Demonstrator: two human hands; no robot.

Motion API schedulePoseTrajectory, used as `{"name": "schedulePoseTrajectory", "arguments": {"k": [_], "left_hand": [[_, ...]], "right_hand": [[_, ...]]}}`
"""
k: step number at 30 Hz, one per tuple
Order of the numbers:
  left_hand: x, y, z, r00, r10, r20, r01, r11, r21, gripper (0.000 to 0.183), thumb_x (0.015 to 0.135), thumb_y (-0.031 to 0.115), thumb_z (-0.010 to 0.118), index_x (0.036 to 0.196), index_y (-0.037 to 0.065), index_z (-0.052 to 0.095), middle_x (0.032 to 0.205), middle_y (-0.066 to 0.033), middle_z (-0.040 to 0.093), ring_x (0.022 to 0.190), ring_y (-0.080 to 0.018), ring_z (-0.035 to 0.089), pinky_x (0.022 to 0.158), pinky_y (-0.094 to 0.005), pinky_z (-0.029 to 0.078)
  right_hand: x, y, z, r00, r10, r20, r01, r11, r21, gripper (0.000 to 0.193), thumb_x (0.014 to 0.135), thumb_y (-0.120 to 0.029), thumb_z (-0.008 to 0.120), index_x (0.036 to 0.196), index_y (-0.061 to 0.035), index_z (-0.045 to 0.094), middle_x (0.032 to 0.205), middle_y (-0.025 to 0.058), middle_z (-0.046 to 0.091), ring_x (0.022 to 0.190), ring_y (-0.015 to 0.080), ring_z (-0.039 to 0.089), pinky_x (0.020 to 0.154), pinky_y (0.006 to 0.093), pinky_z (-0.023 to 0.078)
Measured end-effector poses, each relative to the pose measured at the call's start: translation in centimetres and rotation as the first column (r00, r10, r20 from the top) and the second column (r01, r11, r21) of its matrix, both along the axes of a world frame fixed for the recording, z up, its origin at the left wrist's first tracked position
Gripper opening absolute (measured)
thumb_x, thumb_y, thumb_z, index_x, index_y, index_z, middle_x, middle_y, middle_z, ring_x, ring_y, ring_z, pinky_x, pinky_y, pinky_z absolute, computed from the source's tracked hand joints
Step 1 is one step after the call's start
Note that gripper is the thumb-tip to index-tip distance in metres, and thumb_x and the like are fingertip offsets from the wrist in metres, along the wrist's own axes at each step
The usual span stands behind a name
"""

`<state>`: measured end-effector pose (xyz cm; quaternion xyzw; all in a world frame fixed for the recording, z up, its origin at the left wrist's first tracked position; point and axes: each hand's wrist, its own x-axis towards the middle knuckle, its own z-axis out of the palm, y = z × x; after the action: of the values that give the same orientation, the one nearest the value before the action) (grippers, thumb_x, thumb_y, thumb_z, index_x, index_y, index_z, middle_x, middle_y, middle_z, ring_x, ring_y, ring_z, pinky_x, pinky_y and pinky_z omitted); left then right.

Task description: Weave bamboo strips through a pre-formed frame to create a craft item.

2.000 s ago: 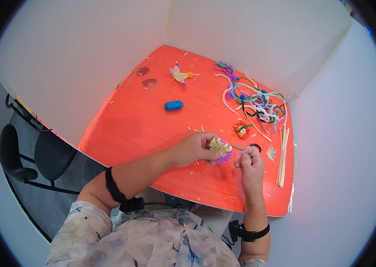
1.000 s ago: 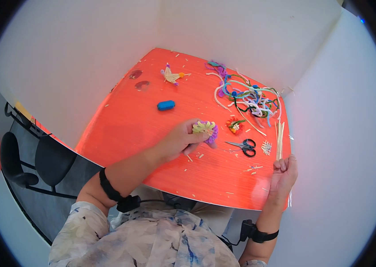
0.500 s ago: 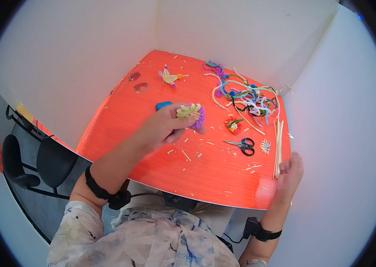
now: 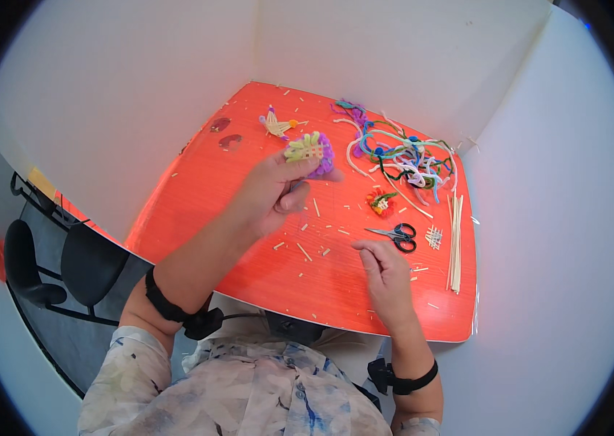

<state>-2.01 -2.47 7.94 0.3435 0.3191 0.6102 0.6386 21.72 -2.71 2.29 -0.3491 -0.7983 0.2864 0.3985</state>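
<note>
My left hand point(image 4: 278, 192) is closed around a small craft flower point(image 4: 310, 153), pinched between thumb and fingers above the table. Yellow-green and purple fuzzy loops ring its pale woven centre. Lower and to the right, my right hand point(image 4: 387, 280) hangs over the near part of the table with its fingers curled together. What it holds, if anything, does not show. Just beyond it lie black-handled scissors point(image 4: 403, 237). A red and orange fuzzy flower point(image 4: 380, 203) rests farther back, and a small woven stick grid point(image 4: 433, 237) is right of the scissors.
On the red table point(image 4: 198, 196), a tangle of coloured fuzzy stems point(image 4: 409, 160) lies back right. A bundle of thin sticks point(image 4: 455, 243) runs along the right edge. A star-shaped stick piece point(image 4: 276, 124) sits far left. Stick scraps are scattered about. White panels point(image 4: 394, 51) enclose the table.
My right hand has come from the table's right edge leftward, to below the scissors. My left hand has lifted the craft flower slightly away and left; the blue item beside it is now hidden.
</note>
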Motion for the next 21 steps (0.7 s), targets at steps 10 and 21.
{"name": "schedulePoseTrajectory", "arguments": {"k": [10, 21], "left_hand": [[-1.4, -0.1, 1.6, 0.986, 0.144, 0.090, -0.153, 0.983, 0.104, 0.014, 0.092, 0.018, 0.055, 0.101, 0.007, 0.054, 0.098, -0.0140, 0.068, 0.043, -0.0009, 0.032, 0.040, -0.0156, 0.029], [-1.5, -0.2, 1.1, 0.984, 0.141, 0.111, -0.152, 0.984, 0.094, 0.012, 0.093, 0.016, 0.054, 0.101, 0.006, 0.056, 0.099, -0.0132, 0.068, 0.042, -0.0007, 0.033, 0.039, -0.0162, 0.029]], "right_hand": [[-4.3, -3.2, -2.6, 0.866, 0.444, 0.229, -0.480, 0.867, 0.134, 0.027, 0.081, 0.001, 0.056, 0.107, -0.0034, 0.063, 0.128, 0.0169, 0.052, 0.125, 0.0368, 0.044, 0.103, 0.0453, 0.038], [-8.1, -0.2, -5.9, 0.807, 0.551, 0.211, -0.538, 0.834, -0.120, 0.026, 0.091, -0.007, 0.048, 0.113, -0.0017, 0.060, 0.138, 0.0164, 0.045, 0.135, 0.0340, 0.034, 0.112, 0.0512, 0.022]]}}
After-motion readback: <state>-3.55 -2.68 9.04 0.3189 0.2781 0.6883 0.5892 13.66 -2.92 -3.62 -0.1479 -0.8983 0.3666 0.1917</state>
